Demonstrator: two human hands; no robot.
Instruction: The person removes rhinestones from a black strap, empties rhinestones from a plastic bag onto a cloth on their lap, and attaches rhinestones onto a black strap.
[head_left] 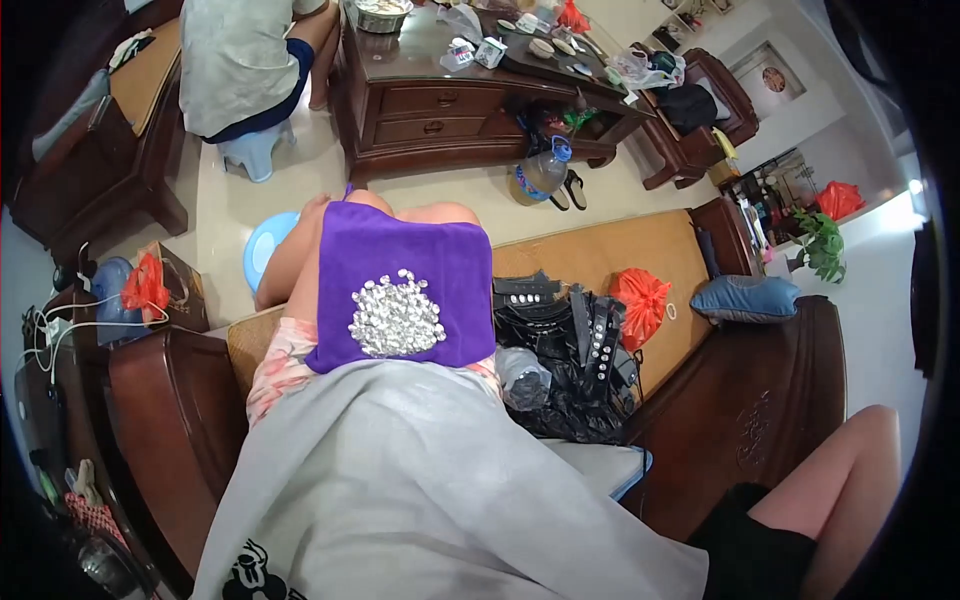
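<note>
A purple cloth [400,240] lies spread over my lap and thighs. On it rests a loose heap of shiny, clear faceted rhinestones [396,315], with a few strays at its upper edge. My hands are not to be made out anywhere in the view. Left of the cloth a bare limb [287,255] shows, bent along its edge. To the right, on the seat, lies a pile of black straps [590,345], some studded with shiny stones. A clear plastic bag [523,378] sits against that pile.
A red plastic bag [641,303] and a blue cushion [745,298] are on the wooden sofa. Ahead stands a dark table [430,110]. Another person [240,70] sits on a blue stool [260,150]. A large bottle [540,175] is on the floor. Someone's bent limb [850,480] shows lower right.
</note>
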